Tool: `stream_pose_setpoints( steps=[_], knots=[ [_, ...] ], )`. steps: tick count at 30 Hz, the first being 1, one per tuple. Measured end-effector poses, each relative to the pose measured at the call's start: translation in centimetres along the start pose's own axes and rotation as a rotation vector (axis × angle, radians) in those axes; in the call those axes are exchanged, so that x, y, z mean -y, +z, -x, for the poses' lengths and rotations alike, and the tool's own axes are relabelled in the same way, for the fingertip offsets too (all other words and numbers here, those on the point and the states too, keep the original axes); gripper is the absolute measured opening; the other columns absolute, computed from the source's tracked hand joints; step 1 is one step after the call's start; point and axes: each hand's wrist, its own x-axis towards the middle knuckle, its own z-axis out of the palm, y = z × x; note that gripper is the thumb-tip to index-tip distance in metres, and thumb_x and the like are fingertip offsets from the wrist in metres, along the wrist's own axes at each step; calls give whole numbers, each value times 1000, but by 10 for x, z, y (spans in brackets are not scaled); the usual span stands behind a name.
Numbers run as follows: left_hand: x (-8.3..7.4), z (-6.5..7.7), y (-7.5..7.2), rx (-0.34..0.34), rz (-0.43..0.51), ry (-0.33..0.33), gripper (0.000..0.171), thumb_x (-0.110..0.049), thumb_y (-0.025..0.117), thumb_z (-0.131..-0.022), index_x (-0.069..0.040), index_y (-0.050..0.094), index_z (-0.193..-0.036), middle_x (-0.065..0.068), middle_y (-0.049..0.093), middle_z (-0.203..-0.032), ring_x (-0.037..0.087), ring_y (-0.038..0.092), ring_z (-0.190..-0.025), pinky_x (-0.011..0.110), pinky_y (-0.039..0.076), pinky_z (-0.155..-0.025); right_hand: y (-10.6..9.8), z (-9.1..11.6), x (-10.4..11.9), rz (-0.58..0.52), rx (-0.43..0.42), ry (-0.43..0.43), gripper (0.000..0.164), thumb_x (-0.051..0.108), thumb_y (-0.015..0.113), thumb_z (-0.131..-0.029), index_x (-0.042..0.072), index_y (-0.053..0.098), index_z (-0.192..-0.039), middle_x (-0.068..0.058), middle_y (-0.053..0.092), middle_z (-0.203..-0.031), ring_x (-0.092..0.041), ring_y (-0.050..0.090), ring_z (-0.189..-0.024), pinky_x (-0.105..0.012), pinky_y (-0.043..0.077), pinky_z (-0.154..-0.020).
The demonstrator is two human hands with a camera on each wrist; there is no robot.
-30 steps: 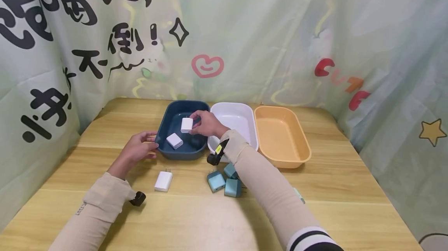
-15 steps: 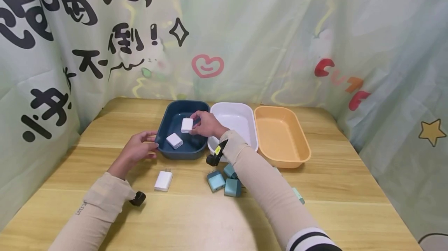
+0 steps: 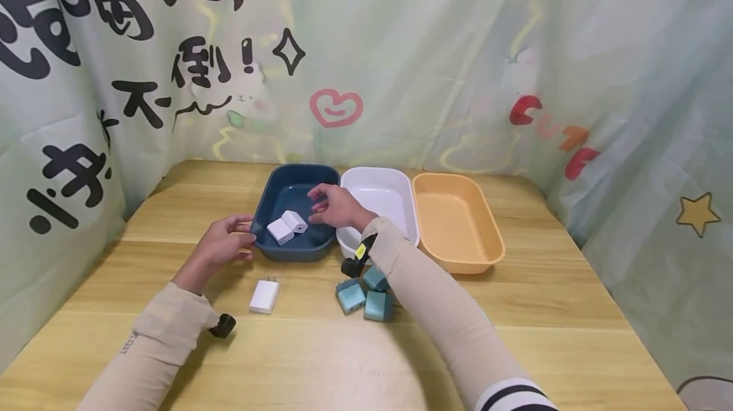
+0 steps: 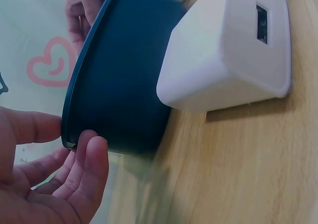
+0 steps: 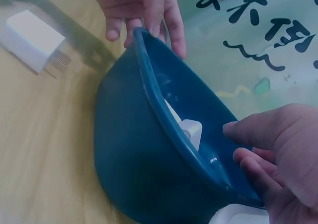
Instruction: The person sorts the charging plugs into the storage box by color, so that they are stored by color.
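Note:
My left hand [image 3: 220, 245] pinches the left rim of a dark blue bin [image 3: 294, 252], thumb over the edge and fingers against the outer wall in the right wrist view. Inside that bin, two white plug-in chargers [image 3: 280, 231] lie side by side. My right hand [image 3: 338, 207] hovers over the bin's right side, its fingers loosely bent and nothing between them. Another white charger [image 3: 264, 296] lies on the table in front of the bin; its prongs show in the right wrist view and its USB port in the left wrist view.
Beside the blue bin stand a white bin [image 3: 380, 182] and a yellow-orange bin [image 3: 458, 226], edges close together. Several blue-green chargers [image 3: 378, 306] are clustered on the wooden table [image 3: 321, 366], near the right forearm. A printed curtain [image 3: 429, 67] hangs behind.
My right hand has let go of the second white charger, which now lies against the first one in the blue bin. The left hand stays at the rim.

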Motion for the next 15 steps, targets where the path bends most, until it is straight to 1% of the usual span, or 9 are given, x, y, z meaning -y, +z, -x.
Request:
stream_pose_setpoints(
  steps=[2, 5, 10, 15],
  knots=[
    [0, 0, 0, 0, 2, 3, 55, 1, 53, -95, 3, 34, -146, 27, 40, -133, 30, 61, -93, 33, 58, -73, -1, 3, 1, -19, 18, -19, 51, 4, 76, -82, -4, 54, -128, -20, 59, -124, -22, 64, -102, -22, 52, -85],
    [0, 0, 0, 0, 5, 7, 55, 1, 53, -95, 3, 34, -146, 28, 40, -133, 29, 61, -93, 32, 58, -72, 0, 8, 4, -35, 36, -18, 53, 4, 76, -83, -3, 53, -129, -19, 57, -127, -22, 64, -104, -23, 52, -87],
    [0, 0, 0, -1, 14, 13, 54, 2, 52, -95, 4, 34, -146, 27, 40, -132, 26, 62, -89, 31, 58, -71, 2, 19, 11, -19, 46, -13, 56, 8, 79, -81, 1, 53, -131, -14, 56, -131, -16, 63, -103, -22, 52, -87],
    [0, 0, 0, 3, 12, 18, 55, 2, 52, -94, 5, 33, -146, 28, 39, -133, 23, 61, -87, 31, 58, -70, 4, 29, 15, -12, 69, -66, 56, 8, 80, -80, 0, 54, -130, -16, 55, -132, -20, 63, -105, -22, 51, -88]
  ],
)
